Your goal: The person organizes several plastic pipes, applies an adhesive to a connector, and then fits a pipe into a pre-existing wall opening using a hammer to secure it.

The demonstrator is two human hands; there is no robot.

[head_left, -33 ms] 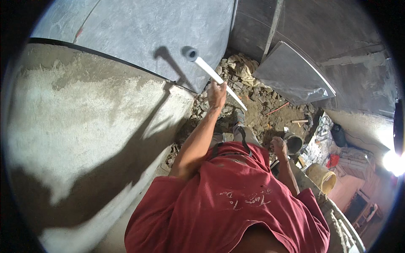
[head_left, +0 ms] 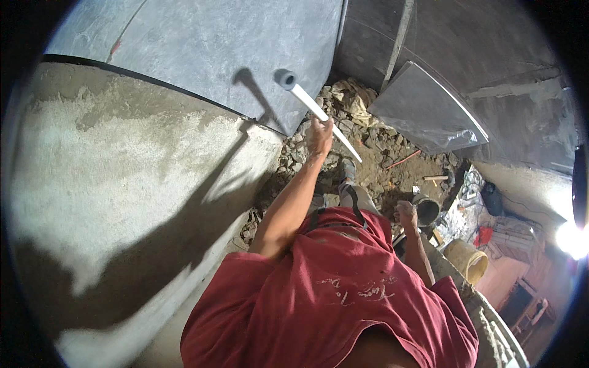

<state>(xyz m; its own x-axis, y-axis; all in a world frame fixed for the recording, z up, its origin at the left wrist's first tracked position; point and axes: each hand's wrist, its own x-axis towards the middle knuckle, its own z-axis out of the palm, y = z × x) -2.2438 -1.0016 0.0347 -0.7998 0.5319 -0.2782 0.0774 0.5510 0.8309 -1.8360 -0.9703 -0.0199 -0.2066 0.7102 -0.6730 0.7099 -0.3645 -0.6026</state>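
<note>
My left hand (head_left: pixel 320 138) is raised beside the wall and wrapped round the white handle of a mallet (head_left: pixel 311 105). The mallet's grey round head tilts up toward the big grey wall tile (head_left: pixel 208 49), apart from it as far as I can see, and throws a shadow there. The handle's thin end points down over the rubble. Low on the right, my right hand (head_left: pixel 405 213) is closed with its fingers curled, next to a black bucket (head_left: pixel 426 210). What lies inside those fingers, if anything, is hidden.
Rubble (head_left: pixel 374 144) covers the floor ahead, with a crumpled sack (head_left: pixel 356 101) in the corner. A loose grey tile (head_left: pixel 429 110) leans against the dark right wall. A yellowish bucket (head_left: pixel 464 259) stands at the right, near a bright lamp (head_left: pixel 572 239). The rough plastered wall (head_left: pixel 123 159) rises at left.
The left hand and the mallet have shifted slightly to the right, and the mallet's shadow has moved with them. The right hand stays nearly in place.
</note>
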